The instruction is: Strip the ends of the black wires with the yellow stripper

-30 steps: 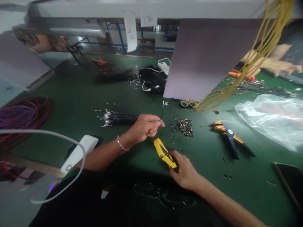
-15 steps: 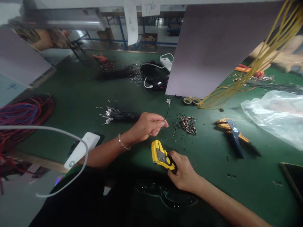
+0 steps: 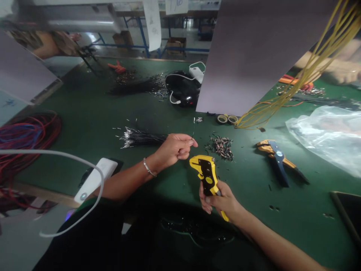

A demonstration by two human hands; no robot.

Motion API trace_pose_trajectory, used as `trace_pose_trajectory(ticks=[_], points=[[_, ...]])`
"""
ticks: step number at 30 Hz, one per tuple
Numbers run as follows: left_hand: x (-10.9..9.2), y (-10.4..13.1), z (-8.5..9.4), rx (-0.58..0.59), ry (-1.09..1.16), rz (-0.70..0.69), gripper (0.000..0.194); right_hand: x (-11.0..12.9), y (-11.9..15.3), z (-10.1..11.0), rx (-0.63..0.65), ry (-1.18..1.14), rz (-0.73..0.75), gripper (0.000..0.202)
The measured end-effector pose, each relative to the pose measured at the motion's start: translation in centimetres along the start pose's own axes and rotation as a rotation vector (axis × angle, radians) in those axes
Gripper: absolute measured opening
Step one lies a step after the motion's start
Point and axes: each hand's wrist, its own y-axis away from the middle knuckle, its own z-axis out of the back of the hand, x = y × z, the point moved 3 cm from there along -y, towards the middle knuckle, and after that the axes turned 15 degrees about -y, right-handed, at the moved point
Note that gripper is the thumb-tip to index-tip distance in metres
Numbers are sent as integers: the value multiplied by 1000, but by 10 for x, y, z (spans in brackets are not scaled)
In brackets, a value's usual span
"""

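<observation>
Left hand point(image 3: 179, 147) pinched closed on thin black wire point(image 3: 193, 130), tip above grip. Right hand point(image 3: 218, 199) curled round yellow hand tool point(image 3: 208, 172), head just beyond grip. Risk: wire twisting loose, caused by slight pinch (fingertips only).

The lower end of the thin black wire point(image 3: 193, 132) is lost to me inside the left-hand grip point(image 3: 176, 149), which also hides the right end of the black wire bundle point(image 3: 148, 139). The right-hand grip point(image 3: 229, 202) covers part of the yellow-and-black hand tool's point(image 3: 208, 179) handles. I can't make out single scraps in the small coppery-black pile point(image 3: 222, 147). The red-and-blue cable coil point(image 3: 28, 131) runs out of sight leftward, the clear plastic bag point(image 3: 324, 135) rightward. A co-worker's hand point(image 3: 342, 71) is blurred; the long white paper strip's point(image 3: 153, 26) marks are illegible.
</observation>
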Motion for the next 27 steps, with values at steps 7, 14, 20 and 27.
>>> trace_pose_trajectory(ticks=[7, 14, 20, 27], points=[[4, -2, -2, -19, 19, 29, 9, 5, 1, -6, 0, -211, -79, 18], [4, -6, 1, -61, 25, 5, 5, 8, 0, -9, -22, -247, -121, 17], [6, -6, 1, -47, 14, 4, 7, 5, -2, -2, -37, -198, -95, 17], [9, -6, -1, -75, 25, 17, 9, 12, -10, -1, -63, -205, -55, 16]])
